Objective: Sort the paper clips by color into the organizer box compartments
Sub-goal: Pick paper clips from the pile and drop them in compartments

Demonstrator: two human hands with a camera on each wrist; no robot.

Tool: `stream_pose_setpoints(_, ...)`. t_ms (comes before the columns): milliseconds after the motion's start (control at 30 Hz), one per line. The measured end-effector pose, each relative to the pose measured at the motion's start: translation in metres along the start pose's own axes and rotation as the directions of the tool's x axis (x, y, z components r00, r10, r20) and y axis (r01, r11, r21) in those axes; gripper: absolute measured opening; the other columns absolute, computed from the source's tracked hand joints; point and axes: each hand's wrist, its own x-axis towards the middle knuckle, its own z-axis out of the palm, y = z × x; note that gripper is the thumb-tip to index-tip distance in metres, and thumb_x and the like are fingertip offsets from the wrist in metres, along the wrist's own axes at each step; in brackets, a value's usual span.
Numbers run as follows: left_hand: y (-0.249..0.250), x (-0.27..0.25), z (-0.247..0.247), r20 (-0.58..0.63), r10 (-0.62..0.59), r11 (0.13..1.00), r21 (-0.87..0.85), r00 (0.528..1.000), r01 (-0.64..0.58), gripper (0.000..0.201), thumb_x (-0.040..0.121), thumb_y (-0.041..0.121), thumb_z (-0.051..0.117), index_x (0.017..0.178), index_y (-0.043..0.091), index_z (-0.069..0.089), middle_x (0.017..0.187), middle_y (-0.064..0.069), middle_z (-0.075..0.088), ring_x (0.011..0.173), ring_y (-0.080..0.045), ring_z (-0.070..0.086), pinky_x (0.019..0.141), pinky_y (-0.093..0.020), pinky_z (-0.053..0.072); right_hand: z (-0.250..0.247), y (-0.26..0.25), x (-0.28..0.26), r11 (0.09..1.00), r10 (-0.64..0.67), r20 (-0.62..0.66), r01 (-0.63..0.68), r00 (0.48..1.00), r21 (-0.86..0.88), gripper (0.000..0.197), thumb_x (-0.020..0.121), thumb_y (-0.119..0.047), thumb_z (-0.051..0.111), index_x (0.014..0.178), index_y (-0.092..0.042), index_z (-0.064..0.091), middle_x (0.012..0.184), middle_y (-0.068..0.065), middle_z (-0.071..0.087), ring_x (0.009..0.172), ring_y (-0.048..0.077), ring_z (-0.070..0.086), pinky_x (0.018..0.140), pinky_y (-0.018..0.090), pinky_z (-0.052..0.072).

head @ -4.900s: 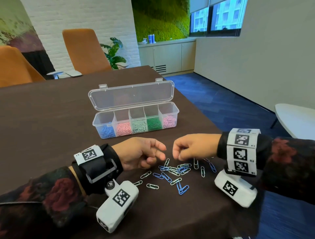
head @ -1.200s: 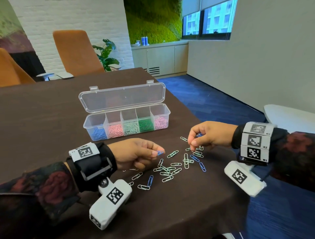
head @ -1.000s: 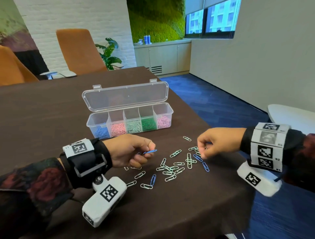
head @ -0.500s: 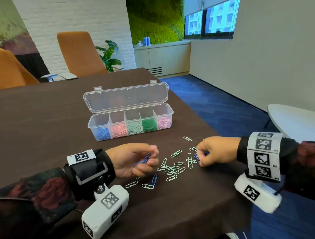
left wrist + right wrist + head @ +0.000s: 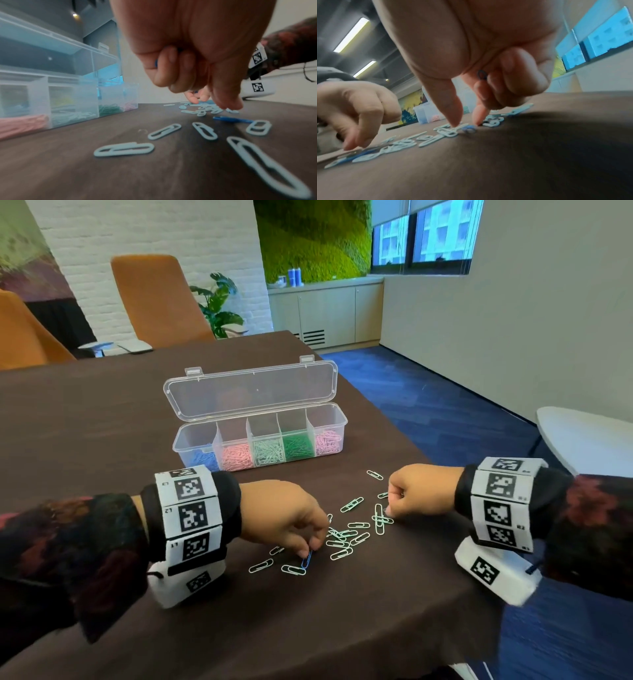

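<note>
Clear plastic, the organizer box (image 5: 260,436) is sitting lid-open beyond both hands, its five compartments already holding blue, pink, pale mint, green and pink clips — most of the sorting looks done. Between the hands, a scatter of pale mint paper clips (image 5: 349,537) is waiting on the brown table (image 5: 102,419). The left hand (image 5: 281,517) is pinching down on a blue paper clip (image 5: 307,559) under its fingertips; the right hand (image 5: 423,491) is nipping another blue one (image 5: 470,128) — both curled, each with blue clips tucked inside.
</note>
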Motion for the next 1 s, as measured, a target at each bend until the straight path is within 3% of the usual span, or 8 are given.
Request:
stream_pose_setpoints(133,0.001,0.007,0.007,0.002,0.055,0.997,0.046,0.998,-0.055,0.018,0.083,0.026,0.070,0.099,0.018,0.067,0.096,-0.001,0.059,0.089,-0.018,0.056,0.075,-0.029,0.043,0.003,-0.010,0.004,0.977,-0.022,-0.027,0.016,0.999,-0.211,0.018,0.090,-0.021,0.056,0.097,-0.007,0.066,0.090,0.005,0.057,0.082,0.018,0.050,0.057,0.024,0.035)
stream_pose_setpoints(333,0.000,0.004,0.008,0.020,0.080,0.996,0.033,0.997,-0.081,0.013,0.086,0.024,0.067,0.092,0.013,0.067,0.094,0.000,0.058,0.086,-0.015,0.054,0.070,-0.022,0.037,0.001,-0.015,0.006,0.958,-0.067,0.030,0.073,0.997,-0.278,0.010,0.092,-0.015,0.048,0.085,-0.011,0.054,0.085,0.004,0.052,0.080,0.017,0.045,0.048,0.013,0.028)
stream_pose_setpoints(500,-0.003,-0.004,0.013,0.049,0.034,0.999,0.035,0.998,-0.035,0.014,0.089,0.027,0.063,0.084,0.014,0.061,0.087,0.005,0.053,0.082,-0.014,0.053,0.072,-0.028,0.040,-0.010,-0.008,0.011,0.959,-0.018,0.047,0.004,0.999,0.283,0.015,0.088,-0.013,0.053,0.073,-0.011,0.055,0.067,0.000,0.049,0.057,0.015,0.043,0.053,0.023,0.037)
stream_pose_setpoints(667,-0.010,-0.015,0.013,-0.124,-0.047,0.955,-0.297,0.991,0.008,0.017,0.090,0.026,0.050,0.074,0.025,0.044,0.066,0.013,0.048,0.056,-0.002,0.041,0.056,-0.010,0.032,-0.020,-0.012,0.021,0.211,-0.068,0.114,-0.097,0.991,0.973,0.021,0.089,-0.006,0.037,0.069,-0.012,0.038,0.059,0.003,0.035,0.042,0.011,0.030,0.037,0.018,0.025)
stream_pose_setpoints(733,-0.014,-0.017,0.012,-0.222,-0.203,0.683,-0.730,0.954,-0.025,0.019,0.091,0.018,0.046,0.073,0.021,0.041,0.059,0.013,0.043,0.048,-0.002,0.032,0.047,-0.012,0.031,-0.024,-0.019,0.027,-0.037,-0.108,0.108,-0.112,0.988,0.993,0.015,0.081,-0.008,0.037,0.067,-0.012,0.037,0.059,0.005,0.037,0.042,0.013,0.034,0.036,0.019,0.030)
stream_pose_setpoints(800,-0.020,-0.018,0.011,-0.217,-0.376,0.149,-0.974,0.901,-0.172,0.019,0.087,0.012,0.047,0.071,0.017,0.038,0.061,0.005,0.039,0.043,-0.005,0.026,0.036,-0.013,0.023,-0.026,-0.031,0.034,-0.222,-0.123,0.060,-0.086,0.991,0.971,0.004,0.068,-0.009,0.039,0.065,-0.011,0.037,0.060,0.006,0.040,0.040,0.014,0.038,0.037,0.017,0.035)
stream_pose_setpoints(900,-0.037,-0.023,0.011,-0.228,-0.392,-0.366,-0.850,0.892,-0.378,0.022,0.068,0.012,0.069,0.067,0.013,0.048,0.063,0.000,0.042,0.041,-0.006,0.031,0.032,-0.015,0.025,-0.019,-0.051,0.047,-0.389,-0.116,0.004,-0.050,0.993,0.920,0.007,0.061,-0.008,0.038,0.069,-0.009,0.040,0.061,0.009,0.045,0.039,0.014,0.042,0.039,0.015,0.037)
stream_pose_setpoints(1000,-0.057,-0.032,0.018,-0.346,-0.334,-0.595,-0.644,0.877,-0.480,0.025,0.057,0.006,0.078,0.071,0.010,0.057,0.068,-0.002,0.046,0.044,-0.010,0.039,0.036,-0.019,0.032,-0.011,-0.073,0.058,-0.408,-0.146,0.017,-0.076,0.989,0.910,0.007,0.066,-0.010,0.042,0.073,-0.008,0.043,0.063,0.010,0.047,0.041,0.014,0.043,0.038,0.015,0.036)
